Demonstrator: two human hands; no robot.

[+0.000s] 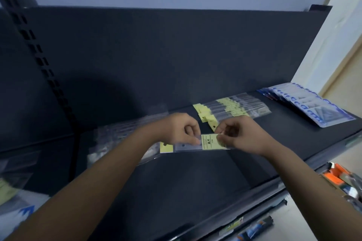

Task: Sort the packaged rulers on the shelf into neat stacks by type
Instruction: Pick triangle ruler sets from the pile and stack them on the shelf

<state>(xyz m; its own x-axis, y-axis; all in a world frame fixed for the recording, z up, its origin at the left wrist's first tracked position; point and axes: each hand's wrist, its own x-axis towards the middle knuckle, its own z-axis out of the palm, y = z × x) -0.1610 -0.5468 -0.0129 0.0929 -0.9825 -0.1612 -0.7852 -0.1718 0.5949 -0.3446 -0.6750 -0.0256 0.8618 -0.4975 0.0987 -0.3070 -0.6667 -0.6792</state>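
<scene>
The yellow label (210,142) on the packaged ruler (188,146) you hold has two big dark signs. They read 直尺. The tiny line next to them is too small to read. The blue packs (313,109) at the right end of the shelf (195,182) have marks along their edges, but these are too blurry to read. The other yellow labels (232,106) behind are too small as well.

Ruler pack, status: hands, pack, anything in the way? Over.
Left hand and right hand both pinching one yellow-label ruler pack at mid-shelf. Yellow stack just behind, blue packs far right. Nothing between pack and stack.
</scene>
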